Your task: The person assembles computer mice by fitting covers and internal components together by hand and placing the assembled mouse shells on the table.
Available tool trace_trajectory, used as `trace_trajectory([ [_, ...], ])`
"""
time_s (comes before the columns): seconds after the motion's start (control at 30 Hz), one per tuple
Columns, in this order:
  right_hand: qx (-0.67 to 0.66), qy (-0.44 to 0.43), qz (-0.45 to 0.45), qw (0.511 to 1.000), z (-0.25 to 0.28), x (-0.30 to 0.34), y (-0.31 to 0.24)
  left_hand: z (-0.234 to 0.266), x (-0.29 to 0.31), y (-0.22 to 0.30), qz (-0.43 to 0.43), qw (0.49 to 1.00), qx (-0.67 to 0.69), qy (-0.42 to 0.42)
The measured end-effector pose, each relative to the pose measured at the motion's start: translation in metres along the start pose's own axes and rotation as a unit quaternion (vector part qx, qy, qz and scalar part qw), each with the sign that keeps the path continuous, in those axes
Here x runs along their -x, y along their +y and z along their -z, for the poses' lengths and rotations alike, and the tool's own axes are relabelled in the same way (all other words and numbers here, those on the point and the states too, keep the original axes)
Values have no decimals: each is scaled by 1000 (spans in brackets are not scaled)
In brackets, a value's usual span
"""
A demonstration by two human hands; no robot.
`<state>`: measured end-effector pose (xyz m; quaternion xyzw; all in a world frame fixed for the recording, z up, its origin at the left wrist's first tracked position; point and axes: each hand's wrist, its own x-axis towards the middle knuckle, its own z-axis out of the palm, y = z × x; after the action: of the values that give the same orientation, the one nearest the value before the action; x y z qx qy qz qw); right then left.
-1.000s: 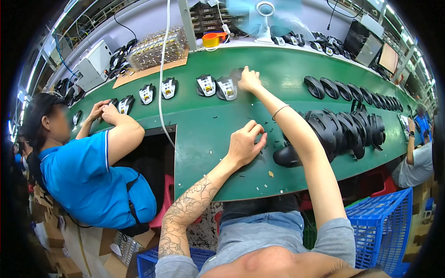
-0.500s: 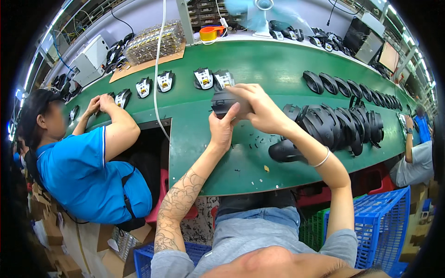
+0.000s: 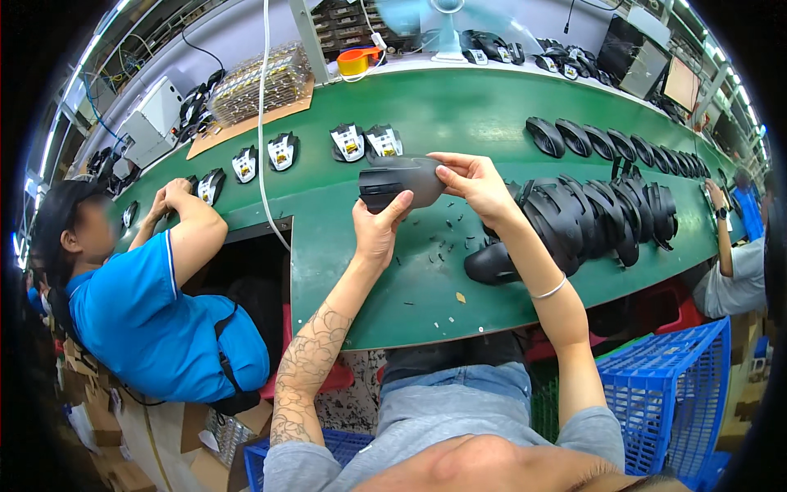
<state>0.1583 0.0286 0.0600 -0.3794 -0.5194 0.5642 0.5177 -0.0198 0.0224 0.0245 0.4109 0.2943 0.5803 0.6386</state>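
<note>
Between my two hands, above the green bench (image 3: 344, 279), I hold a black computer mouse shell (image 3: 406, 182) sideways. My left hand (image 3: 379, 225) grips its left end, with the thumb on the near face. Closed on the rounded right end is my right hand (image 3: 475, 184). The underside of the shell is hidden. Beyond it lie opened mice (image 3: 348, 143) with white inner parts. A pile of black mouse shells (image 3: 566, 221) rests beside my right forearm. Small black bits (image 3: 438, 250) are scattered on the bench below my hands.
A row of black mice (image 3: 590, 139) stretches along the far right. Hanging across the left of the bench is a white cable (image 3: 262, 123). A person in a blue shirt (image 3: 156, 320) works at my left. A blue crate (image 3: 664, 394) stands at lower right.
The mouse shell has turned so its longer side shows. My right hand has moved from over the shell to its right end. The whole view has shifted slightly.
</note>
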Motion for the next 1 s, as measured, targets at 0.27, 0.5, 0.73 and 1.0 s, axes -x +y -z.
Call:
trace_trajectory([
  [0.27,-27,34,9,999,1,2,9,0,-1,-2,21,999,24,5],
  [0.5,-38,31,7,999,-1,-1,14,6,-2,-1,30,999,5,-27],
  [0.73,-10,38,-9,999,0,-2,20,15,-11,-5,128,968,214,4],
  [1.0,37,52,-47,997,-2,2,9,17,-11,-7,141,970,198,-1],
])
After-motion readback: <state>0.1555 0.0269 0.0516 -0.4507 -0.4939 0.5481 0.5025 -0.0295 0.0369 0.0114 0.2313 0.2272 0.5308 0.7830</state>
